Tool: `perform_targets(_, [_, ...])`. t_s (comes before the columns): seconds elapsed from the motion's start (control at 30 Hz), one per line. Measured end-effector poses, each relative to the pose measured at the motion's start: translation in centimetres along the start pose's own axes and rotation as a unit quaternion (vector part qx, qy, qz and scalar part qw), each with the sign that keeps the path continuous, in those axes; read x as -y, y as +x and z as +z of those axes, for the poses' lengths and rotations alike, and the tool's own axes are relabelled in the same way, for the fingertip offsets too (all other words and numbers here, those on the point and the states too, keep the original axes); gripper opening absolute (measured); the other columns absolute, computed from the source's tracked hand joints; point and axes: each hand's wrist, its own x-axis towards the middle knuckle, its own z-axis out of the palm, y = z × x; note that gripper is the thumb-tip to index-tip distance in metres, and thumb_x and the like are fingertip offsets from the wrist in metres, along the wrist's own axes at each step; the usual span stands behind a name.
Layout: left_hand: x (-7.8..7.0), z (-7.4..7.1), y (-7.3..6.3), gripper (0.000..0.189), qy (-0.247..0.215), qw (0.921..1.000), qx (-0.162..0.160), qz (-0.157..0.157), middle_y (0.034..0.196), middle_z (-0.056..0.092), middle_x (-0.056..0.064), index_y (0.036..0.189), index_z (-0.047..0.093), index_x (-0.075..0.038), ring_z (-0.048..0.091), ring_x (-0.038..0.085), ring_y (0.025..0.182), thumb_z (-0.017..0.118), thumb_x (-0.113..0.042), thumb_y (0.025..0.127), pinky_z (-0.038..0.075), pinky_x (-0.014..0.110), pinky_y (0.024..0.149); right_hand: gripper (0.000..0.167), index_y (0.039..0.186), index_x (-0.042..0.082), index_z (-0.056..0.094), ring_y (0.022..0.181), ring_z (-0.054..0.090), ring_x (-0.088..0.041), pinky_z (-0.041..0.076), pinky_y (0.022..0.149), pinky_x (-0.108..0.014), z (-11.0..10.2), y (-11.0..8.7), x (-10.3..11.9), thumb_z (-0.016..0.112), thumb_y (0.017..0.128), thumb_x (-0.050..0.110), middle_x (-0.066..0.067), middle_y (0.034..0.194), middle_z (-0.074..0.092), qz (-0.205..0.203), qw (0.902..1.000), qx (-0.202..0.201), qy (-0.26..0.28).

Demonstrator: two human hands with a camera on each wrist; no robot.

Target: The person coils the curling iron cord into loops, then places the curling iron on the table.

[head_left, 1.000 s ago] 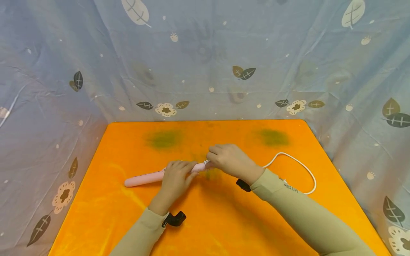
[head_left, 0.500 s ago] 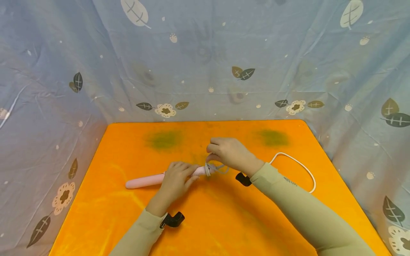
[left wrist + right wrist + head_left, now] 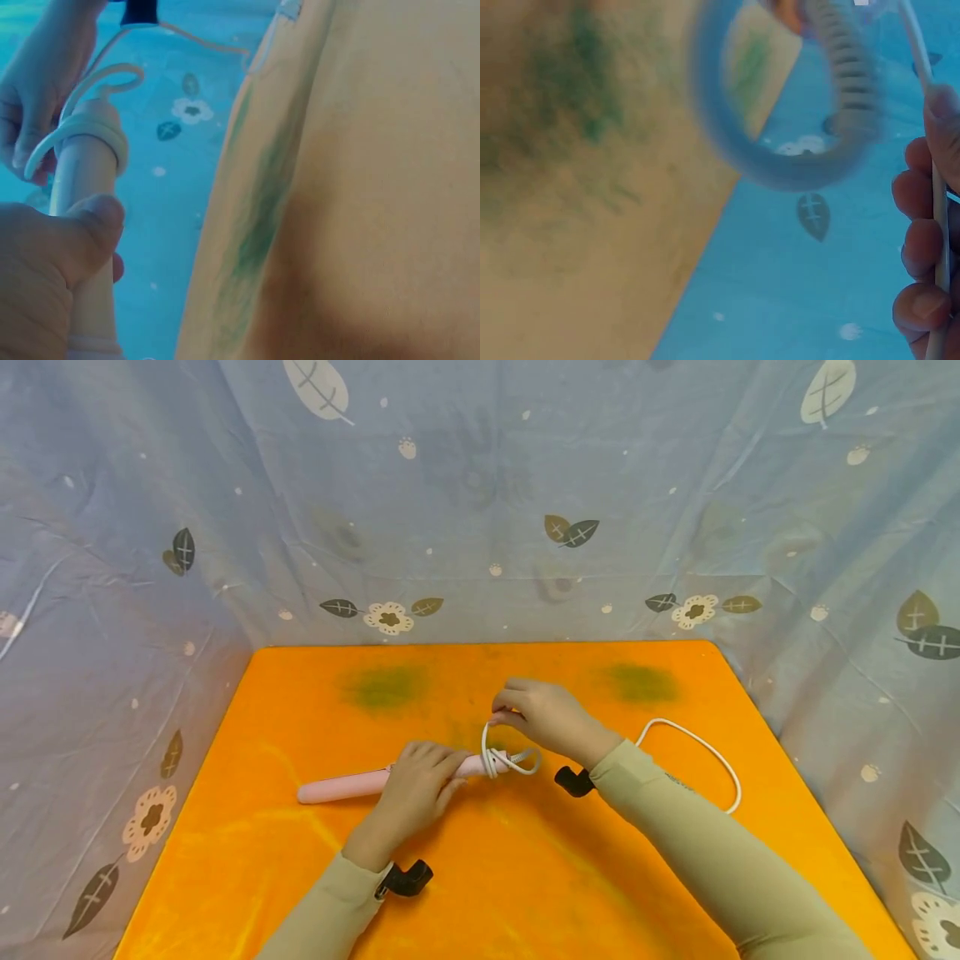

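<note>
A slim pink hair straightener [image 3: 341, 787] lies slanted above the orange table, its tip to the left. My left hand [image 3: 416, 789] grips its handle, with the thumb along the near side in the left wrist view. White cord [image 3: 97, 133] is wound round the handle's end, and a loose loop [image 3: 787, 174] hangs beside it. My right hand [image 3: 551, 718] is raised just right of the handle end. Between its thumb and curled fingers it pinches the cord, which runs along the fingers in the right wrist view. The left palm hides the middle of the straightener.
More white cord [image 3: 701, 743] curves over the right side of the orange table [image 3: 525, 893] and passes behind the right sleeve. Blue-grey curtains [image 3: 480, 527] with leaf and flower prints stand at the back and both sides.
The right hand has lifted away from the handle end, drawing the cord up. Turns of cord and a loop now show round the handle. The left hand has barely moved.
</note>
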Motion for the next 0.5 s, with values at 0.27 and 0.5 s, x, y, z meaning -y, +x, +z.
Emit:
perform_targets(0.27, [0.2,-0.1,-0.2,0.038,-0.003,0.9997,-0.023,0.0,0.102,0.066,0.006,0.117,0.068,-0.007,0.06,0.027,0.097,0.077,-0.022,0.083,0.042,0.045,0.092,0.011,0.099,0.016,0.074,0.067,0.051,-0.005,0.048,0.064,-0.021,2.3,-0.6,-0.8,0.066,0.093,0.022,0.009,0.083,0.057,0.046,0.9978,0.025,0.043])
perform_targets(0.5, [0.3,-0.8,-0.1,0.04,-0.015,0.999,-0.041,0.008,0.104,0.067,0.007,0.12,0.067,-0.006,0.06,0.027,0.097,0.075,-0.024,0.085,0.043,0.046,0.09,0.017,0.103,0.015,0.074,0.077,0.058,-0.008,0.051,0.07,-0.028,2.9,-1.2,-2.0,0.062,0.096,0.024,0.005,0.091,0.065,0.139,0.97,0.057,0.191])
